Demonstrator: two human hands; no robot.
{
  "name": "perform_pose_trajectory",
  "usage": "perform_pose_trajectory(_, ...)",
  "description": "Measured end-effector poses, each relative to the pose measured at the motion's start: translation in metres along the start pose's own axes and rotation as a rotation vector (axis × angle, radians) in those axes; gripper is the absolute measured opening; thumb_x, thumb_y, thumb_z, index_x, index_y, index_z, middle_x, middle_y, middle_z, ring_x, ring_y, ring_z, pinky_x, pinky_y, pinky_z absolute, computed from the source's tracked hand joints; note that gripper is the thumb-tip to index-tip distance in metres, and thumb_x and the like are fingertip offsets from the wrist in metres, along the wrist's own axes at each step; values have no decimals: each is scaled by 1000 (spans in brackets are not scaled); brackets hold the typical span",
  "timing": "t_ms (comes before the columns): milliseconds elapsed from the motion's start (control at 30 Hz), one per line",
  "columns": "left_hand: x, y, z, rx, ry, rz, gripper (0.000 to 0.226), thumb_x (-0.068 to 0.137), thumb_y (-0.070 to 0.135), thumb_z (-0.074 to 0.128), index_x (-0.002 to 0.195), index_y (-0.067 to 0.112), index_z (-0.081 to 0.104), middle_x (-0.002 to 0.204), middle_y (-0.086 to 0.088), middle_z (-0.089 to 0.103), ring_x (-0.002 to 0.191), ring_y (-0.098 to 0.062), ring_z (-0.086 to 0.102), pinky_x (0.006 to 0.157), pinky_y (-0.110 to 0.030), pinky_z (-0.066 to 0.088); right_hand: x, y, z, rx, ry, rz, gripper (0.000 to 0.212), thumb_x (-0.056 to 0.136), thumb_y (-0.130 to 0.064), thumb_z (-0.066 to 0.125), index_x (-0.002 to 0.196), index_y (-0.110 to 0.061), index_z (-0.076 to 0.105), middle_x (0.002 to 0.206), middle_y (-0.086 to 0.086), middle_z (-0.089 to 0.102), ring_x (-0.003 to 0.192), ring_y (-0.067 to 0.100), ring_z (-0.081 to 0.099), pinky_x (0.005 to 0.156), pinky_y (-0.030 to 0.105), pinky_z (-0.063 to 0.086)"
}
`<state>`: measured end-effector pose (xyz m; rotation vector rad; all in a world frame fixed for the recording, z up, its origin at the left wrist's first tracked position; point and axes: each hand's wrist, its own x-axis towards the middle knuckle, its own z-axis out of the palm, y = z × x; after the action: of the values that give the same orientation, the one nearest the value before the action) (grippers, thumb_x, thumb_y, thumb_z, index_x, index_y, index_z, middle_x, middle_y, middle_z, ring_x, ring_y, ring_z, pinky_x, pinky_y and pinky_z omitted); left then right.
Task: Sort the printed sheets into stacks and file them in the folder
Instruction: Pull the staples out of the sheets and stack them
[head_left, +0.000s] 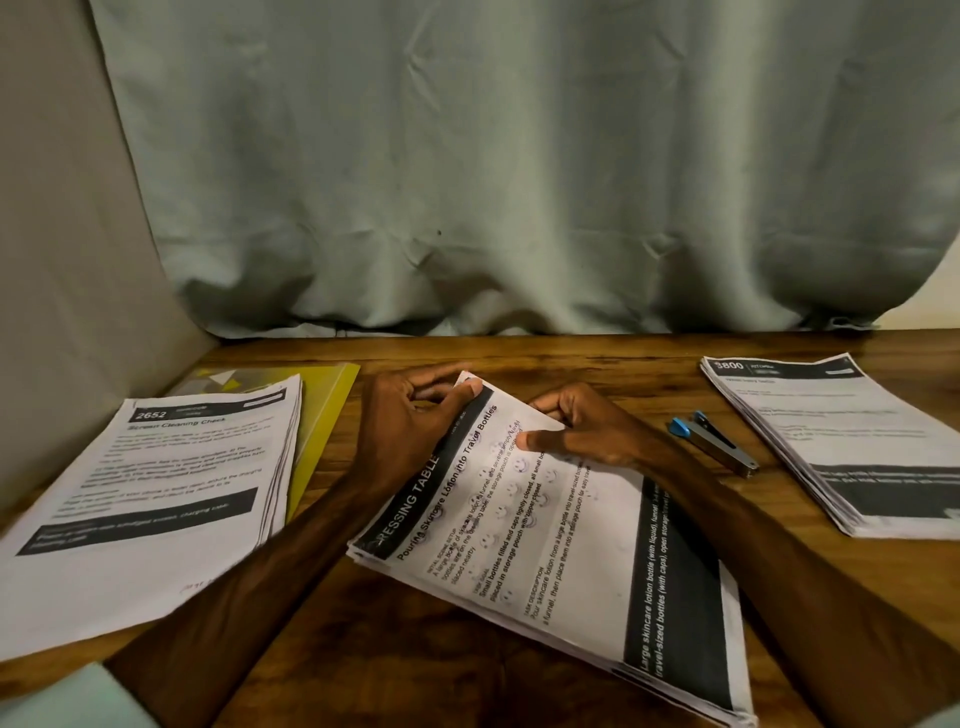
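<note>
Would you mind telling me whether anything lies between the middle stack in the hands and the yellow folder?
Yes: the left stack headed 2652 lies on the yellow folder, covering most of it, and likely must come off before the middle stack goes in.

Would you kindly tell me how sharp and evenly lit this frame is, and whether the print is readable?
Head view: dim, warm light; headings on the middle stack read clearly; body text on the left stack is smeared, on the right stack blurred; wide-angle distortion stretches sheets toward the corners.

Yellow folder (317, 436), blue-tipped stapler (714, 439)
</note>
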<state>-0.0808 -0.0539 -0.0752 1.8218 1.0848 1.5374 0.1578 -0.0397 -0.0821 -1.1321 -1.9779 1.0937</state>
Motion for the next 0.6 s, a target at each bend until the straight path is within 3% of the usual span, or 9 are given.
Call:
perform_pose_trajectory(133, 3, 0, -2, 48, 12, 60, 19, 91, 19, 76, 106, 8, 79, 95, 1, 79, 80, -10, 77, 72, -37, 64, -1, 1, 2, -6, -12, -1, 29, 94, -27, 73, 119, -12, 72, 99, 14, 77, 69, 42, 68, 59, 41, 53)
perform_pose_trajectory(200, 3, 1, -4, 51, 21, 87, 18, 91, 18, 76, 106, 8, 79, 94, 2, 79, 80, -10, 77, 71, -37, 64, -2, 0, 0, 4, -46, 10, 36, 91, -35, 75, 119, -13, 72, 104, 20, 75, 85, 58, 65, 70, 63, 53)
perform_pose_trajectory(267, 3, 2, -6, 36, 23, 89, 16, 92, 19, 76, 105, 10, 80, 94, 3, 79, 80, -11, 77, 71, -38, 64, -5, -3, -4, 1, -52, 37, 33, 93, -32, 72, 118, -10, 72, 106, 17, 76, 95, 56, 65, 83, 72, 50)
perform_pose_trajectory(467, 2, 3, -8, -9, 1, -15, 23, 94, 25, 74, 112, 12, 78, 98, 1, 80, 85, -14, 77, 77, -44, 64, -8, -8, -5, -46, -23, 29, 21, 97, -22, 68, 112, -8, 73, 105, 17, 76, 95, 46, 71, 87, 66, 54)
perform_pose_trajectory(600, 12, -1, -11, 41, -78, -221, 62, 83, 39, 83, 136, 20, 59, 106, 0, 77, 85, -12, 77, 75, -40, 65, -14, -16, -19, 6, 155, -8, 22, 97, -15, 66, 112, 0, 70, 102, 10, 78, 90, 29, 76, 84, 54, 61)
